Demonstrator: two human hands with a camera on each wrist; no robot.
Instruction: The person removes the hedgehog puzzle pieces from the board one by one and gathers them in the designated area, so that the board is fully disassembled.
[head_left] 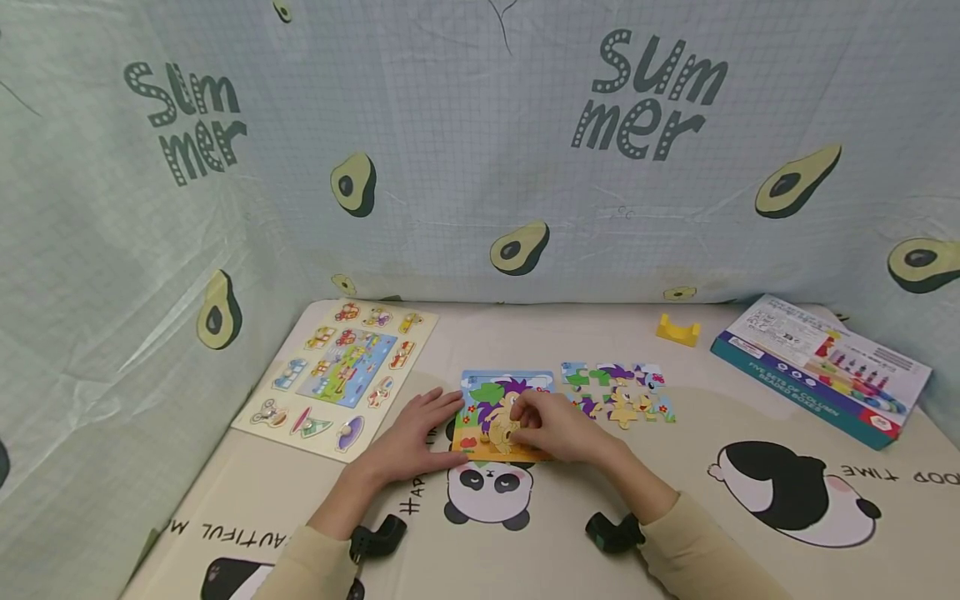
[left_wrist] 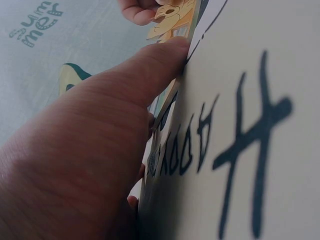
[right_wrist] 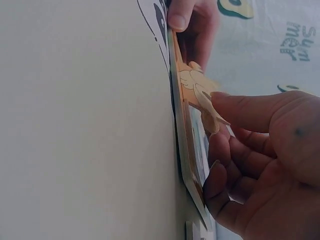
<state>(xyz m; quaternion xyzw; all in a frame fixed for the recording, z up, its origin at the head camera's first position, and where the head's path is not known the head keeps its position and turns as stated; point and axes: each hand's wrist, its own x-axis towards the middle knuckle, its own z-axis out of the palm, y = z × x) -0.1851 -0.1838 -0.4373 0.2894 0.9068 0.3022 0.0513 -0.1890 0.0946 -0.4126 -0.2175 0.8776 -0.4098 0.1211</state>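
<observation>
A jigsaw board point(head_left: 480, 375) with a cartoon animal in purple and tan lies in front of me, its left and lower parts filled in. My left hand point(head_left: 412, 437) rests at its left side, fingers spread and straight. In the left wrist view the thumb point(left_wrist: 165, 57) touches the board's near edge. Over the board's right half, my right hand point(head_left: 562, 427) pinches a tan puzzle piece point(right_wrist: 205, 95) between thumb and fingers. That piece is tilted, overlapping the filled part in the right wrist view. Several loose puzzle pieces point(head_left: 622, 408) lie right of the board.
A peg puzzle board point(head_left: 408, 329) with vehicle and toy pictures lies at the left. Toward the back right are a yellow plastic holder point(head_left: 678, 331) and a flat boxed bead set point(head_left: 821, 367). A patterned curtain point(head_left: 442, 150) hangs behind the table point(head_left: 637, 550).
</observation>
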